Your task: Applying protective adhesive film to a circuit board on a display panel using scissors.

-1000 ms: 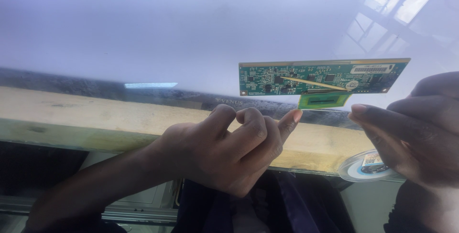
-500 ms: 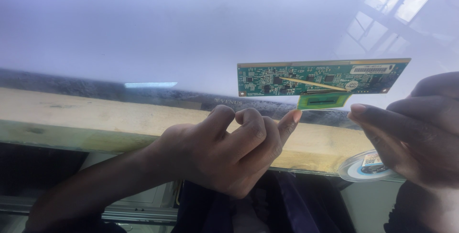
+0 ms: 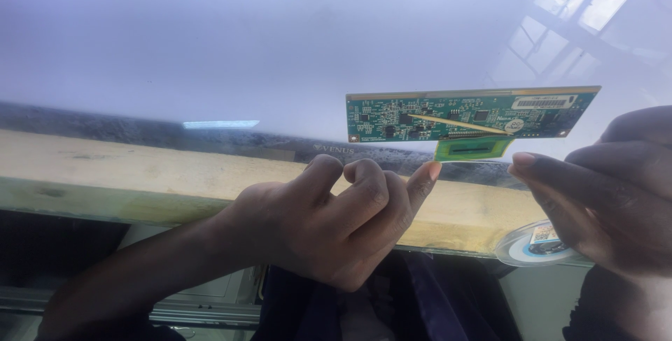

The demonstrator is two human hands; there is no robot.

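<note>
A green circuit board [image 3: 470,115] lies flat on a large glossy panel [image 3: 245,47], near the panel's dark lower edge. A small light-green ribbon tab [image 3: 473,148] hangs from the board's lower edge.

The left hand [image 3: 329,225] rests against a wooden beam [image 3: 140,173] that runs along the panel's edge. Its fingers [image 3: 367,183] are curled inward, holding nothing, with one fingertip pointing up just below the tab, not clearly touching it.

The right hand [image 3: 609,201] is at the frame's right edge, fingers bent and loose, one fingertip just beside the tab's right corner. It grips nothing visible. A round tape roll [image 3: 535,244] sits on the beam's end, partly under this hand.
</note>
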